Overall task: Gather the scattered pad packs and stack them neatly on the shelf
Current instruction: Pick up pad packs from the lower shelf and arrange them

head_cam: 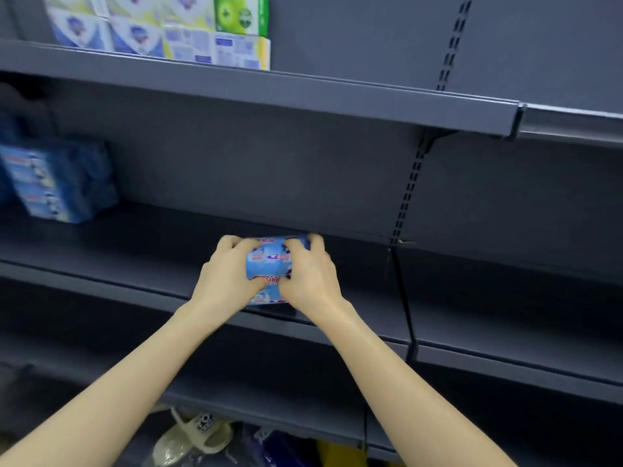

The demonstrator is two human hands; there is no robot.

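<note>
Two hands on one small bundle. Shelf [135, 251], dark grey: blurred blue stack [57, 183] at its left end; pad packs [269, 261] near its front edge, right of middle. Left hand [229, 274] and right hand [310, 274] clamp them from both sides, fingers curled over the top. Risk: slick wrappers slide apart on release, or tip off the front edge. Packs: light blue, red-white print.

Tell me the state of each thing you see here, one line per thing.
light blue pad packs: held between both hands, low over the middle shelf near its front.
left hand: fingers curled round the packs' left side.
right hand: fingers curled round the packs' right side.
dark blue packs: stacked at the middle shelf's left, blurred.
white and green boxes: stacked on the upper shelf.
slipper: lying below the shelves.
</note>
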